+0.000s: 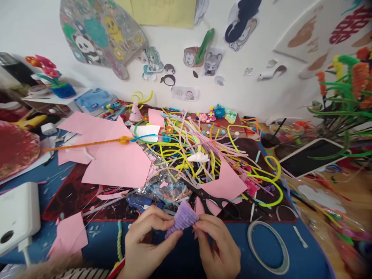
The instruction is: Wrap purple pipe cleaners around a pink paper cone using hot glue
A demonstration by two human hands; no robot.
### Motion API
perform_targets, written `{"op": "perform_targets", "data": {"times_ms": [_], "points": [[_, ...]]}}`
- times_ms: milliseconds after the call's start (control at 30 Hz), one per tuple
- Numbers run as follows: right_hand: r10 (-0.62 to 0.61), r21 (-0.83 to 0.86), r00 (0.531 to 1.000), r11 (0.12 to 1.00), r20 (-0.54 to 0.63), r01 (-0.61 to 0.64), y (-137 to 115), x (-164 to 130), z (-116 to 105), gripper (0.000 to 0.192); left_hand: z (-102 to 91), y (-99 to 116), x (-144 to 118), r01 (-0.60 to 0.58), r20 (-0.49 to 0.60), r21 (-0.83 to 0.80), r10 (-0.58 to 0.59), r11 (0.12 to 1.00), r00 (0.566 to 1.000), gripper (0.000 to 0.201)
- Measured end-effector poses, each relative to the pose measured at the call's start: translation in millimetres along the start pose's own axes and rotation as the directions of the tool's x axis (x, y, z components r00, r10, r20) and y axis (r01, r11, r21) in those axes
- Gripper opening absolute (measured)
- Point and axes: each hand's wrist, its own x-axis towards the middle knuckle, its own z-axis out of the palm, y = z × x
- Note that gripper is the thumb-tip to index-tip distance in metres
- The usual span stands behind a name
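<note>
A purple coiled pipe-cleaner cone point(185, 217) is between my two hands near the table's front edge. My left hand point(151, 236) pinches its left side between thumb and forefinger. At the cone's right edge, the fingertips of my right hand point(216, 244) are closed on it. Just beyond the hands lie black-handled scissors point(216, 198), among pink paper scraps point(225, 182). A blue glue gun point(142, 202) rests behind my left hand, partly hidden by clear plastic wrap.
Loose yellow, pink and purple pipe cleaners point(200, 143) heap on the dark mat. Pink sheets point(116, 166) spread at left, crossed by an orange pipe cleaner point(87, 146). A tape roll point(252, 240) lies at right, a white charger point(20, 217) at left, and a tablet point(314, 157) far right.
</note>
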Motion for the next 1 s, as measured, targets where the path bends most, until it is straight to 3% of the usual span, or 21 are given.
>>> {"op": "perform_targets", "data": {"times_ms": [100,200,233,300,367,433,500,567,733,867,933,1000], "points": [[0.132,0.102,0.976,0.988,-0.173,-0.116,-3,4,-1,0.01,-0.5,0,3,0.013,-0.053,0.013,-0.013,1.0,0.999,0.018],[0.244,0.247,0.929,0.953,-0.28,-0.176,2,14,-14,0.023,-0.8,1,6,0.017,-0.099,-0.003,-0.017,1.0,0.995,0.015],[0.274,0.264,0.931,0.942,-0.241,-0.209,4,17,-18,0.028,-0.8,2,7,0.013,-0.092,-0.013,-0.014,1.0,0.996,0.013],[0.338,0.258,0.941,0.91,-0.011,-0.324,6,21,-25,0.028,-0.9,4,8,-0.008,-0.059,-0.04,0.006,0.999,0.998,0.015],[0.404,0.254,0.876,0.847,0.262,-0.467,3,22,-25,0.038,-0.9,6,8,-0.036,-0.01,-0.06,0.036,0.998,0.999,0.018],[0.462,0.3,0.79,0.749,0.403,-0.591,-4,20,-17,0.062,-0.6,8,9,-0.061,0.045,-0.067,0.064,0.996,0.997,0.019],[0.505,0.358,0.744,0.661,0.438,-0.66,-12,18,-7,0.064,0.2,9,10,-0.067,0.086,-0.06,0.072,0.996,0.994,0.02],[0.49,0.398,0.742,0.634,0.456,-0.663,-17,18,1,0.058,1.1,9,10,-0.048,0.101,-0.061,0.054,0.997,0.993,0.022],[0.338,0.373,0.803,0.752,0.491,-0.544,-12,23,-4,0.05,2.9,6,8,0.181,0.169,-0.205,-0.148,0.962,0.975,0.027],[0.257,0.34,0.786,0.794,0.563,-0.503,-7,24,-12,0.053,3.7,2,3,0.417,0.319,-0.365,-0.309,0.833,0.896,0.026],[0.231,0.349,0.782,0.797,0.578,-0.493,-8,26,-13,0.055,4.3,2,1,0.48,0.362,-0.391,-0.349,0.785,0.865,0.026],[0.222,0.339,0.779,0.806,0.587,-0.485,-11,28,-14,0.059,4.3,4,0,0.489,0.367,-0.409,-0.352,0.77,0.861,0.024]]}}
